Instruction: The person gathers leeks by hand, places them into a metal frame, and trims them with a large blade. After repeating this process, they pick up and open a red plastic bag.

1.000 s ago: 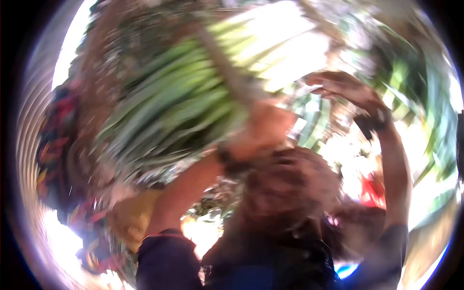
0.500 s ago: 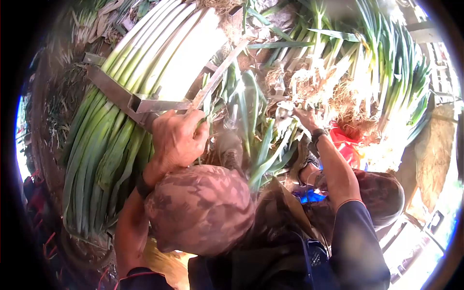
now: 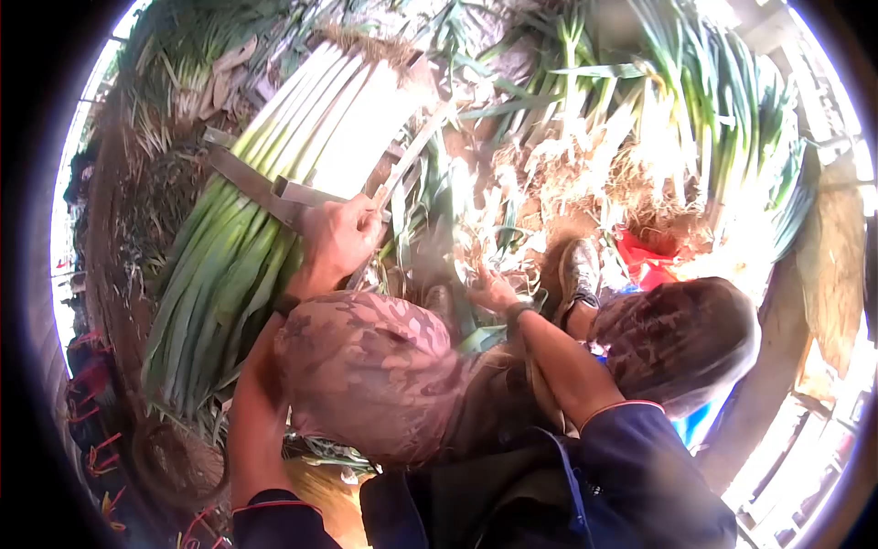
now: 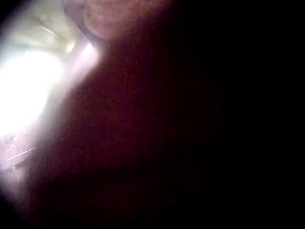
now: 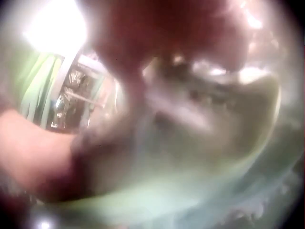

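Note:
Long leeks [image 3: 197,274] lie side by side in a metal frame [image 3: 261,188], white stems and roots at the far end, green leaves toward me. My left hand [image 3: 337,240] grips the frame's near corner with curled fingers. The left wrist view is mostly dark, with a finger [image 4: 112,19] beside a metal edge [image 4: 83,59]. My right hand [image 3: 496,291] is low between my legs among loose leek leaves [image 3: 480,340]. In the right wrist view a broad green leaf [image 5: 143,202] runs close under that hand, whose fingers are blurred but seem curled on it.
More leeks [image 3: 677,119] with tangled roots [image 3: 631,188] are piled at the far right. A red bag [image 3: 645,261] lies by my right shoe [image 3: 579,270]. Camouflage-clad knees [image 3: 366,375] flank the work space. Smaller green plants [image 3: 183,73] lie at the back left.
The earliest frame is blurred by head motion. In the last half second my right hand has moved left and nearer my body, its leaves shifting with it. My left hand stays on the frame.

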The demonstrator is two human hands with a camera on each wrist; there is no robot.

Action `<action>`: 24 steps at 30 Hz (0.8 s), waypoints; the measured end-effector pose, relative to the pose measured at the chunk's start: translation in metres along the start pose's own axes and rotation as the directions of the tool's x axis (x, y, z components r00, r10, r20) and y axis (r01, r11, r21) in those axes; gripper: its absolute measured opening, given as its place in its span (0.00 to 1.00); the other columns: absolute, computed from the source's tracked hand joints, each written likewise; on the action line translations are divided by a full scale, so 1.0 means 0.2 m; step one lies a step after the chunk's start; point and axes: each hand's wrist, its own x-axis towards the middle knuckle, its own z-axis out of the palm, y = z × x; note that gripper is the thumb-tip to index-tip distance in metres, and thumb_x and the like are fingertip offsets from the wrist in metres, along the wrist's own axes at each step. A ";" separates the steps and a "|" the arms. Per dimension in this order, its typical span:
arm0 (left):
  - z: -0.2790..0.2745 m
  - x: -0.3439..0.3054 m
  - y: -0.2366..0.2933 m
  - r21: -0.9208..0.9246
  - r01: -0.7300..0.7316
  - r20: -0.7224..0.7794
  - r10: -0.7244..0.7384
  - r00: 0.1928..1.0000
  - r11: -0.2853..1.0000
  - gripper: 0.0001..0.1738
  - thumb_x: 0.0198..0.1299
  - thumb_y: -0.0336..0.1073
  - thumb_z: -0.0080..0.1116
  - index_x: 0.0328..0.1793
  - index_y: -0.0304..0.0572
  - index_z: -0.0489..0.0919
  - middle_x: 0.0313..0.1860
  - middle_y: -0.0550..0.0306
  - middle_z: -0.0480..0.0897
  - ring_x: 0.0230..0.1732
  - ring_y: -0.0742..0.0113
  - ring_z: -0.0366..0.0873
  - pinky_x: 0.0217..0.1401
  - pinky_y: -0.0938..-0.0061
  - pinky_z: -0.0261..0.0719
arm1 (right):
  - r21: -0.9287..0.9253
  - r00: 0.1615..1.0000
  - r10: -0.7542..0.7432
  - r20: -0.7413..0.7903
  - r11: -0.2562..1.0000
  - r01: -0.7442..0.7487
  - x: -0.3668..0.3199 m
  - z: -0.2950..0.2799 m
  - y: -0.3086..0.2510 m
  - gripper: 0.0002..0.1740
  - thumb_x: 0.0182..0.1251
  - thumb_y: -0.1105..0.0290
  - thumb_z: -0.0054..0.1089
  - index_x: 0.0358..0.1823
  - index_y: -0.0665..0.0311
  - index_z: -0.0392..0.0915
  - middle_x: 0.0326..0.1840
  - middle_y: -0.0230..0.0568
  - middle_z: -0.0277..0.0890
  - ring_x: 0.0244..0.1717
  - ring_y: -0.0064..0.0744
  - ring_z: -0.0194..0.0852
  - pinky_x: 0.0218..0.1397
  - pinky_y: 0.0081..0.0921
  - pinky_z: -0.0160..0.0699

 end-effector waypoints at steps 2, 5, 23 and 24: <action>0.01 0.00 0.00 0.044 0.004 -0.016 -0.003 1.000 0.999 0.06 0.56 0.37 0.62 0.36 0.46 0.84 0.23 0.49 0.84 0.28 0.49 0.85 0.33 0.61 0.80 | 0.277 0.929 -0.017 0.370 0.956 -0.093 0.00 -0.22 -0.07 0.36 0.61 0.50 0.58 0.68 0.61 0.64 0.59 0.59 0.75 0.64 0.58 0.71 0.65 0.47 0.71; 0.06 0.00 -0.06 0.154 -0.085 -0.123 0.105 0.987 0.984 0.04 0.55 0.38 0.64 0.32 0.50 0.84 0.21 0.51 0.84 0.24 0.48 0.83 0.27 0.59 0.78 | -0.031 0.989 0.025 0.144 0.999 -0.020 -0.10 -0.48 -0.25 0.35 0.61 0.56 0.59 0.67 0.65 0.65 0.53 0.59 0.79 0.58 0.55 0.77 0.60 0.45 0.76; 0.13 0.03 -0.11 0.263 -0.057 -0.104 0.087 0.991 0.963 0.22 0.59 0.41 0.52 0.60 0.57 0.83 0.21 0.50 0.81 0.23 0.51 0.78 0.31 0.55 0.73 | -0.291 0.809 -0.554 -0.195 0.821 0.492 -0.02 -1.89 -0.55 0.18 0.64 0.62 0.65 0.53 0.61 0.83 0.33 0.39 0.83 0.34 0.28 0.80 0.39 0.29 0.77; 0.15 0.02 -0.14 0.090 -0.030 -0.095 0.038 0.995 0.996 0.20 0.59 0.40 0.52 0.56 0.58 0.84 0.24 0.48 0.83 0.27 0.49 0.80 0.35 0.54 0.74 | -0.188 0.844 -0.521 -0.129 0.848 0.495 -0.08 -1.86 -0.59 0.18 0.65 0.63 0.65 0.53 0.63 0.83 0.33 0.38 0.83 0.34 0.27 0.79 0.40 0.28 0.77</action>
